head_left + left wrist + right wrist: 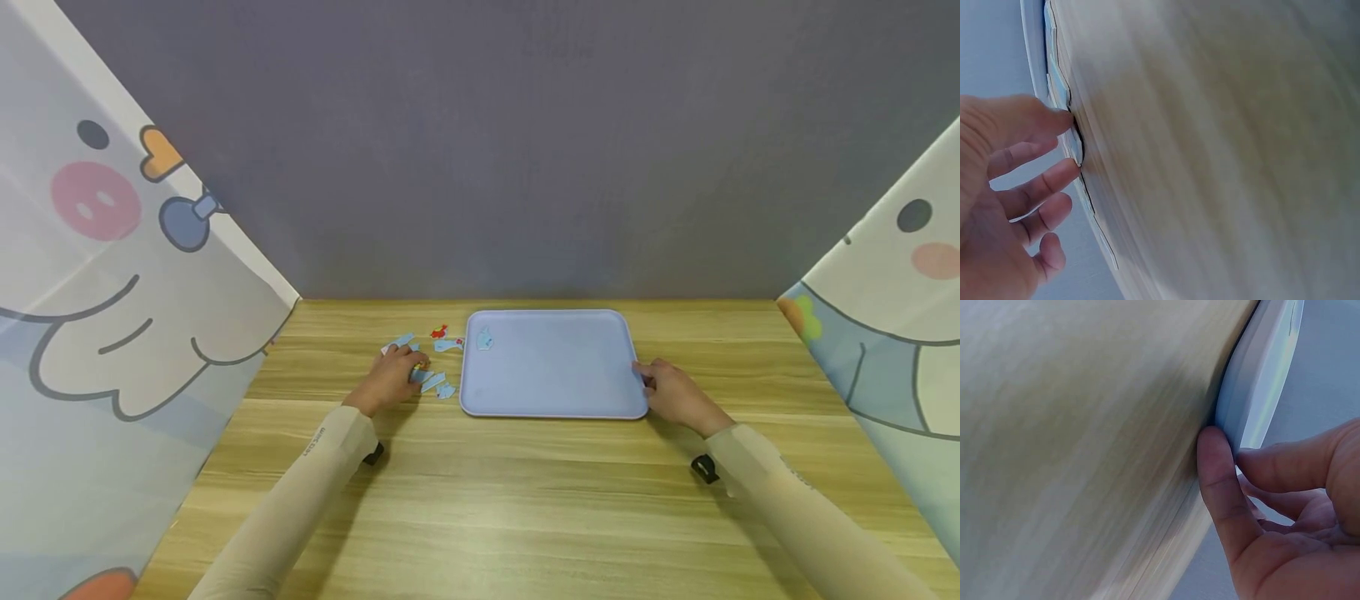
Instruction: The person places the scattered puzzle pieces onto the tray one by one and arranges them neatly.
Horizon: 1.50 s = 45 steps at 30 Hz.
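A pale blue tray (pixel 555 367) lies flat on the table, one light blue puzzle piece (pixel 484 338) near its left rim. At its right edge my right hand (pixel 670 393) pinches the rim, the thumb above and the index finger at the underside in the right wrist view. My left hand (pixel 388 377) is left of the tray among several thin, irregular puzzle pieces (pixel 433 382). In the left wrist view, its thumb and index finger pinch the two ends of one flat puzzle piece (pixel 1075 145); the other fingers curl loosely. The hand partly covers the pieces in the head view.
A small red piece (pixel 438 332) and a light blue piece (pixel 447 344) lie just beyond, close to the tray's left edge. The wood-grain table (pixel 525 500) ends at a grey wall (pixel 525 150) behind, with cartoon-printed panels on both sides.
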Motion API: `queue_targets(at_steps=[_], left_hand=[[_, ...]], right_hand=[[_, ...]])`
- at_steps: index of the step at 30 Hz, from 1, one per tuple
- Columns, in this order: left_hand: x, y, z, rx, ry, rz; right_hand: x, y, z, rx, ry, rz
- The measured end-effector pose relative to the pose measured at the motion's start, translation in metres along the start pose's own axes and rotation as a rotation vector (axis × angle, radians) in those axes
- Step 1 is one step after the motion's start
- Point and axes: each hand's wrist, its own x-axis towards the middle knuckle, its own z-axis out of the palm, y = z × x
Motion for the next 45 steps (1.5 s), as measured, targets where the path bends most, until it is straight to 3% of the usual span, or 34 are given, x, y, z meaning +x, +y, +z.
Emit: queue_targets(at_steps=[8, 17, 22, 37, 45], left_hand=[[0.001, 0.002, -0.003, -0.057, 0.02, -0.025], [0.007, 0.002, 0.0, -0.049, 0.026, -0.099], [0.013, 0.003, 0.0, 0.005, -0.007, -0.132], [0.017, 0.015, 0.0, -0.006, -0.075, -0.166], [0.011, 0.015, -0.004, 0.003, -0.078, -0.137]], right_hand=[[0.0, 0.003, 0.002, 0.003, -0.002, 0.001], [0.0, 0.004, 0.002, -0.008, -0.001, 0.004], [0.0, 0.004, 0.003, -0.006, 0.01, -0.005], [0.0, 0.004, 0.003, 0.008, 0.044, -0.021], [0.002, 0.007, 0.003, 0.008, 0.013, -0.003]])
